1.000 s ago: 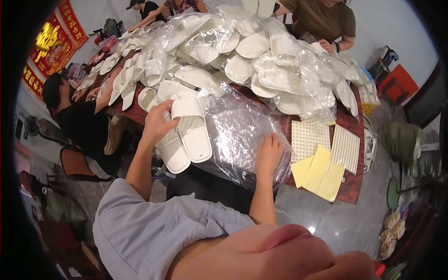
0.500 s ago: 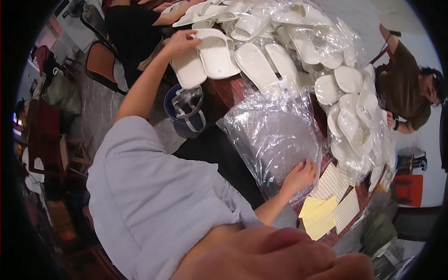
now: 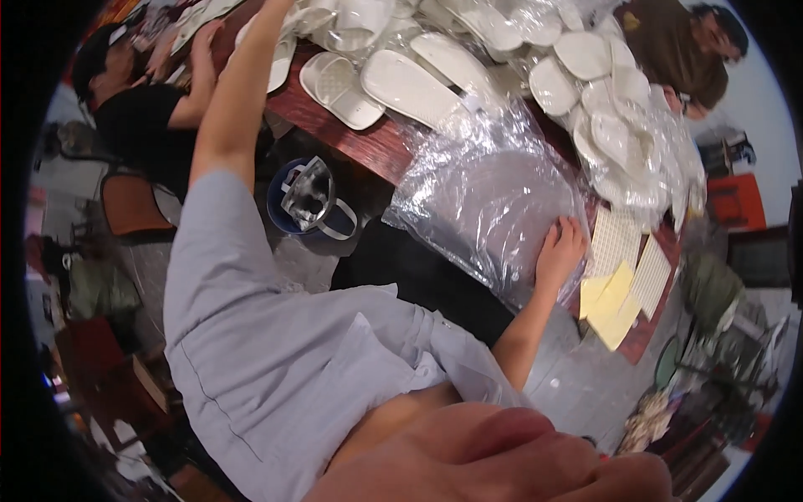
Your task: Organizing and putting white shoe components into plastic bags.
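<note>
My left arm point(image 3: 230, 125) stretches away to the top edge, and the hand itself is cut off there. Beside that forearm part of a white slipper point(image 3: 283, 69) shows; whether I hold it cannot be seen. A white slipper point(image 3: 341, 90) with a wide strap lies at the near edge of the table. Two more, soles or footbeds up, lie to its right, the nearer slipper point(image 3: 414, 88) partly under clear plastic. My right hand point(image 3: 562, 253) rests with fingers spread on a stack of clear plastic bags point(image 3: 493, 197), holding nothing.
Bagged white slippers point(image 3: 623, 138) are heaped on the red-brown table point(image 3: 360, 151). Dotted sheets point(image 3: 615, 243) and yellow papers point(image 3: 612, 305) lie by my right hand. A blue bucket point(image 3: 280, 213) stands below the edge. One person point(image 3: 138, 117) sits far left, another point(image 3: 673, 50) far right.
My left hand, which gripped white slippers over the table edge, has reached farther away, out of the picture. My right hand stays on the plastic bags. The view has swung.
</note>
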Demonstrator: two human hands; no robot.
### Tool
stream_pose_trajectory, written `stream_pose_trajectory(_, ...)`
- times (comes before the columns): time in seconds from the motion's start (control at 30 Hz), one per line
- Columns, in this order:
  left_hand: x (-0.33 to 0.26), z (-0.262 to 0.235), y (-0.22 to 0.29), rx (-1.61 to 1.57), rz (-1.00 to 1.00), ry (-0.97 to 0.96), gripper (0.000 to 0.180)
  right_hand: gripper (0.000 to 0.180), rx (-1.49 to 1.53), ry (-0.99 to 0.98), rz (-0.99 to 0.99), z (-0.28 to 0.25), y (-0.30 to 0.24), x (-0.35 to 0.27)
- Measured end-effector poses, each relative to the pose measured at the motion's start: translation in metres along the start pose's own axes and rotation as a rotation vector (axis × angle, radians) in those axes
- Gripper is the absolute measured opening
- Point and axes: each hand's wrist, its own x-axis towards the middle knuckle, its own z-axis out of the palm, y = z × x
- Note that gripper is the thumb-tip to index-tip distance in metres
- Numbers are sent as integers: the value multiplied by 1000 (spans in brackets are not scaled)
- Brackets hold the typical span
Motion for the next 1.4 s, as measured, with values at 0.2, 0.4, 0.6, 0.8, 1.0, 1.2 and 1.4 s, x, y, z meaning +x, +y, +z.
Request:
stream_pose_trajectory(0.2, -195, 39, 197, -481, 579, -480, 43, 25, 2, 34, -16, 0, -1, -3)
stream_pose_trajectory(0.4, -326, 113, 305, -402, 635, -594, 36, 23, 60, 114, -89, 8, 7, -6)
stream_pose_trajectory(0.6, -364, 172, 284, -245, 635, -421, 39, 23, 257, 71, -66, 7, 22, 9)
stream_pose_trajectory(0.8, -361, 167, 287, -143, 629, -572, 46, 30, 540, -139, 91, -39, -3, 41)
stream_pose_trajectory(1.0, -362, 166, 285, -183, 604, -607, 54, 69, 1047, -127, 430, -65, -68, 122)
stream_pose_trajectory(1.2, -353, 149, 294, -189, 661, -701, 66, 46, 1237, -43, 682, -10, -12, 186)
stream_pose_trajectory(1.4, -350, 146, 294, -120, 612, -836, 68, 24, 1118, 327, 555, -3, 6, 178)
